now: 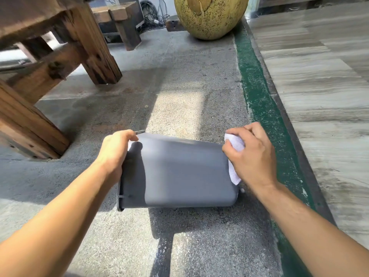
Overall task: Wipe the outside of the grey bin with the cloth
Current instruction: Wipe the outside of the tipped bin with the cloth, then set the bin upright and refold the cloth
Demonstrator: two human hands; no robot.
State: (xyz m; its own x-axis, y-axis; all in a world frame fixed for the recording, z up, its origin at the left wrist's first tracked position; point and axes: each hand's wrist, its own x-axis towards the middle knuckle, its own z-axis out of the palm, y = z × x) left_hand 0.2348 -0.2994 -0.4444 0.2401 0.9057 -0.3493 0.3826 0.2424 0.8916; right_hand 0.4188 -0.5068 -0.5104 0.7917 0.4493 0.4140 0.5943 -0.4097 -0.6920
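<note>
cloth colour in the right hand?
White cloth, gripped by the right hand; head view, the only one.

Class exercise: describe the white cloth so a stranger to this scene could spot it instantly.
Start at the grey bin lying on its side on the concrete floor. At its right-hand end, the right hand grips the cloth against it. It is the only white, soft thing there.

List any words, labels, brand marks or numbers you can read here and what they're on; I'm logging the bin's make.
None can be read. The grey bin shows a plain side with no label, the cloth is plain white, and the floor bears no writing.
</note>
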